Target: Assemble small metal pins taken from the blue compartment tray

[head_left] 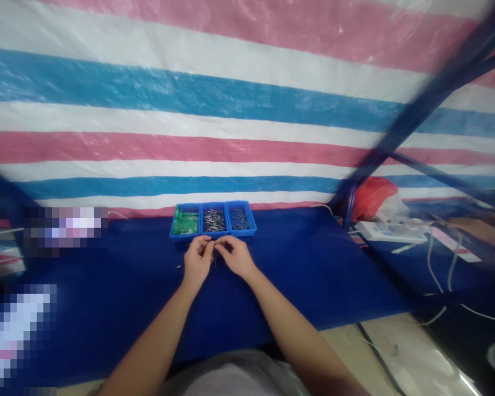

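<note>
My left hand (pixel 197 258) and my right hand (pixel 236 256) meet just in front of the blue bins, their fingertips pinched together and almost touching. What they hold is too small and blurred to name. Thin metal pieces (pixel 214 262) show just below the fingertips. The left bin (pixel 185 238) contains green plastic pieces (pixel 185 223). Many thin metal pieces like screws or nails (pixel 214 220) fill the middle bin, and the right bin (pixel 245 233) has fewer similar metal pieces (pixel 240 219).
The bins stand at the back of a blue-covered table (pixel 305 264), against a striped plastic sheet (pixel 231 143). A small white bit (pixel 179 267) lies left of my hands. At right are blue frame bars (pixel 348 203), a red bag (pixel 373 198), a white box (pixel 391 231), cables and another person's hand (pixel 478 228).
</note>
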`<state>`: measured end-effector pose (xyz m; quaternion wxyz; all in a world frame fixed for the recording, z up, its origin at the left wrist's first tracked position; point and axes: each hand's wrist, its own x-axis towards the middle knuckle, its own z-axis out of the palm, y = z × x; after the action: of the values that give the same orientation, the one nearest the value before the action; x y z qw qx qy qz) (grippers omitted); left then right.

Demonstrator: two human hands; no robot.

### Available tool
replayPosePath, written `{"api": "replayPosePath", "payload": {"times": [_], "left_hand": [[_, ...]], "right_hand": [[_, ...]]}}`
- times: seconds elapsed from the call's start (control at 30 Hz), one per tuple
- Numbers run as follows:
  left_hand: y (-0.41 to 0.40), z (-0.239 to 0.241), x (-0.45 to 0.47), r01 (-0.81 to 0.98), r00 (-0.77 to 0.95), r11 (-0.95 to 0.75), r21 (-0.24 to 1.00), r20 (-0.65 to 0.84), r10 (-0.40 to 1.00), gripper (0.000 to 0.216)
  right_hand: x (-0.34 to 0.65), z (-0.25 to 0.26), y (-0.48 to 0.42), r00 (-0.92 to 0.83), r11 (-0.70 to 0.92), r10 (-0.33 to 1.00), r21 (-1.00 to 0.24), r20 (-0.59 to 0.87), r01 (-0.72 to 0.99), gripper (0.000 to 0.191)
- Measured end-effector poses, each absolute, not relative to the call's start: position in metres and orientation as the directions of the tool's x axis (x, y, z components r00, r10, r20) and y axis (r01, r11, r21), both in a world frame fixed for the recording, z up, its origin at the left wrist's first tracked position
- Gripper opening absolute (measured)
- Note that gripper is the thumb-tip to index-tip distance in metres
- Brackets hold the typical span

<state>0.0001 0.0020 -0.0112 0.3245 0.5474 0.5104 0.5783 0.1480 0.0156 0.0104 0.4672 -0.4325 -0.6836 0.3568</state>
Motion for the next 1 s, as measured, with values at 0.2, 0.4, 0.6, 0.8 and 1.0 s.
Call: {"api": "replayPosePath", "payload": {"times": [0.2, 0.4, 0.6, 0.8, 1.0], "left_hand": [[0.0022, -0.0134, -0.0005, 0.168, -0.187, -0.259, 0.951, 0.289, 0.939, 0.032], [0.0019, -0.0132, 0.0007, 0.150, -0.182, -0.261, 0.953, 0.287, 0.941, 0.035], [0.0003, -0.0090, 0.0011, 0.130, -0.198, -0.278, 0.952, 0.300, 0.933, 0.030], [0.0008, -0.0102, 0.0000, 0.182, -0.210, -0.273, 0.944, 0.309, 0.928, 0.026], [0.0032, -0.0139, -0.0001, 0.160, -0.233, -0.263, 0.951, 0.295, 0.927, 0.035]], "right_hand": [[0.1495, 0.0107, 0.0170, -0.153, 0.349, 0.937, -0.885, 0.315, 0.308, 0.018], [0.1496, 0.0094, 0.0178, -0.144, 0.324, 0.945, -0.893, 0.292, 0.312, 0.023], [0.1483, 0.0094, 0.0168, -0.142, 0.380, 0.924, -0.896, 0.355, 0.231, 0.015], [0.1470, 0.0064, 0.0174, -0.161, 0.419, 0.906, -0.885, 0.392, 0.201, 0.013], [0.1475, 0.0066, 0.0180, -0.125, 0.385, 0.922, -0.905, 0.367, 0.178, 0.017]]}}
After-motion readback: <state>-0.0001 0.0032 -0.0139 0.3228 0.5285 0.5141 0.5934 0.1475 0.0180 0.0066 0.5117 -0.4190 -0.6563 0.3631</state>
